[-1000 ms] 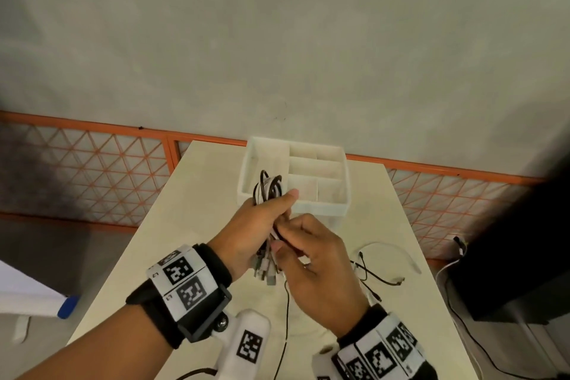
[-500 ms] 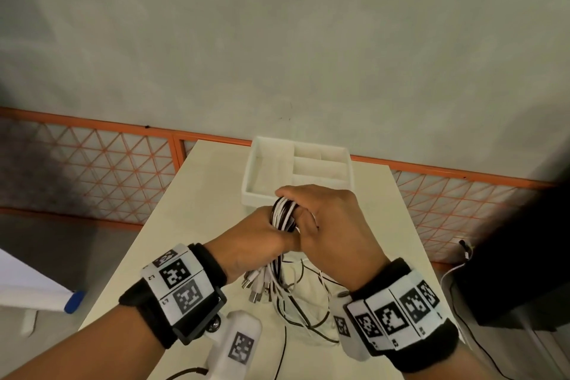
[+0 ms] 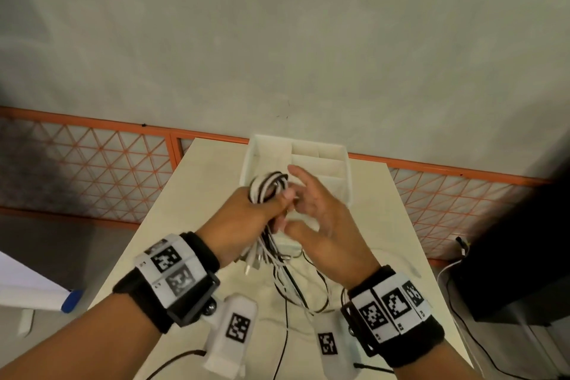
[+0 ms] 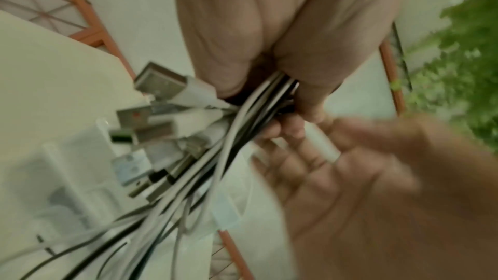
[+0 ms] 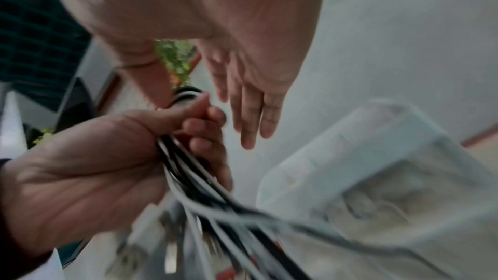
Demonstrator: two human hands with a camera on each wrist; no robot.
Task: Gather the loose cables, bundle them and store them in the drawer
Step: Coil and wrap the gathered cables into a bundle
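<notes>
My left hand (image 3: 246, 216) grips a bundle of black and white cables (image 3: 267, 187) in its fist, held above the table. The folded loop sticks out above the fist, and the USB plugs (image 4: 159, 91) and loose tails (image 3: 290, 281) hang below it. Right beside the bundle is my right hand (image 3: 317, 210), its fingers (image 5: 253, 118) straight and spread, holding nothing. The left wrist view shows the left fingers (image 4: 283, 127) curled round the strands. A white drawer tray (image 3: 347, 191) with dividers stands just behind both hands.
The cream table (image 3: 209, 176) runs away from me to an orange mesh railing (image 3: 92, 163) and a grey wall. A dark box (image 3: 524, 256) with wires stands off the table's right edge. Something white with a blue tip (image 3: 72, 299) lies at the left.
My right hand has let go of the cable loop and opened beside it. The loop now stands free above my left fist, and both hands sit slightly nearer the tray.
</notes>
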